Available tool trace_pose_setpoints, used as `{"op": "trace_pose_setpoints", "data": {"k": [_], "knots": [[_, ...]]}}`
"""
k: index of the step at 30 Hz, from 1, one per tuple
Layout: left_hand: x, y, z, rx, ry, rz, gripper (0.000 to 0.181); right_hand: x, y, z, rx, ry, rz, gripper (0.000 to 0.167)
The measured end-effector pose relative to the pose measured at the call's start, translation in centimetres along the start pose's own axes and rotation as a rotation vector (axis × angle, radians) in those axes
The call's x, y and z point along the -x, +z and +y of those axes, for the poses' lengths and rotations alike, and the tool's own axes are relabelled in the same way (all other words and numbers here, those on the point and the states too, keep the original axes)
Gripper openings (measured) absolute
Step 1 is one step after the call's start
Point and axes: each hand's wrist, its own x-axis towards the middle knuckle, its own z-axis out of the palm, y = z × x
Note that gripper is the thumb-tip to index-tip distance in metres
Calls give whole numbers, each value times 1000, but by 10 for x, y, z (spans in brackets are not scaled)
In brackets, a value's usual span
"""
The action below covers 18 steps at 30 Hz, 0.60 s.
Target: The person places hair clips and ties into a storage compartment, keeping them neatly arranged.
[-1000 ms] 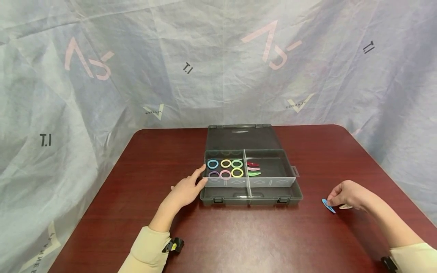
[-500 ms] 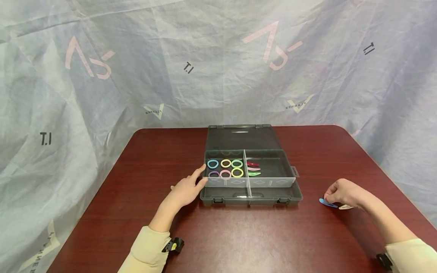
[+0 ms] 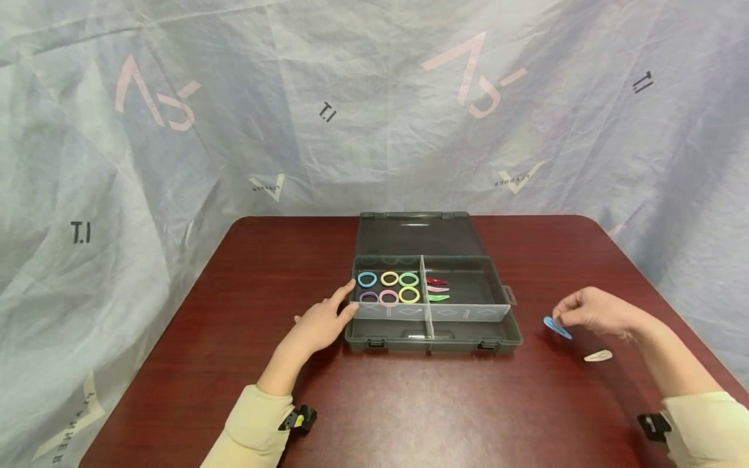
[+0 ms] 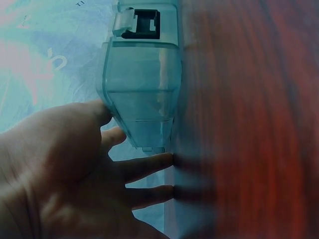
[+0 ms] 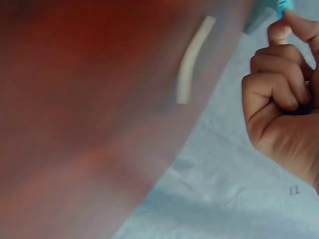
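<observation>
Between thumb and forefinger my right hand (image 3: 599, 312) pinches a blue snap hair clip (image 3: 558, 328) above the table, right of the box. A cream hair clip (image 3: 598, 355) lies on the table below that hand; the right wrist view shows the cream clip (image 5: 193, 62) edge-on. My left hand (image 3: 318, 325) rests with fingers spread against the left side of a grey see-through divided box (image 3: 386, 343). In the left wrist view, its thumb and fingers touch the box's end wall (image 4: 142, 74). Several coloured hair ties (image 3: 409, 295) lie in the back left compartment. Red, pink and green hair clips (image 3: 439, 298) lie in the back right one.
The box's lid (image 3: 415, 235) lies folded back toward the far edge of the dark red table (image 3: 456, 403). A latch tab (image 3: 510, 295) juts from the box's right side. Grey printed cloth (image 3: 374, 130) hangs behind the table and at both sides.
My right hand has lifted the blue hair clip off the table and moved slightly away from me, uncovering the cream clip. The left hand stays at the box; the view has shifted slightly.
</observation>
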Motion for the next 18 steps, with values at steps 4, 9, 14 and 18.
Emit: {"op": "trace_pose_setpoints", "data": {"k": [4,9,14,18], "knots": [[0,-1,-1,-2,-8,1,61,-17,-6,-26,41,-60,38,6],[0,-2,-1,0,-4,3,61,-43,-4,-60,65,-109,28,5],[-1,-1,0,-4,6,8,61,-69,2,-90,78,-144,-21,11],[-2,0,0,-5,3,6,60,-90,8,-106,90,-173,-57,12]]}}
